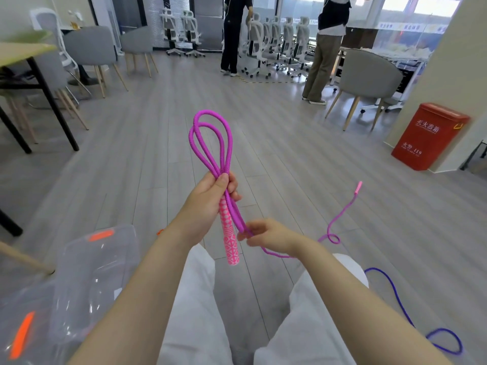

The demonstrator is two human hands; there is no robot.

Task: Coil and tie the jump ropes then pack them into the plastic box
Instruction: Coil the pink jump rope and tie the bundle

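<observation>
While gripped with its pink handle (228, 233) by the left hand (210, 198), magenta rope loops (210, 143), right hand (266, 234) pinching the strand.

Magenta rope (210, 143) braided, matt; box (97, 272) clear glossy plastic; floor (290, 159) wood-look.

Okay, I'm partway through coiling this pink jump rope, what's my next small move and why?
Probably lift the right hand with its pinched strand up to the left hand, adding another loop. Only two loops are gathered beside the handle, and much rope trails on the floor.
</observation>
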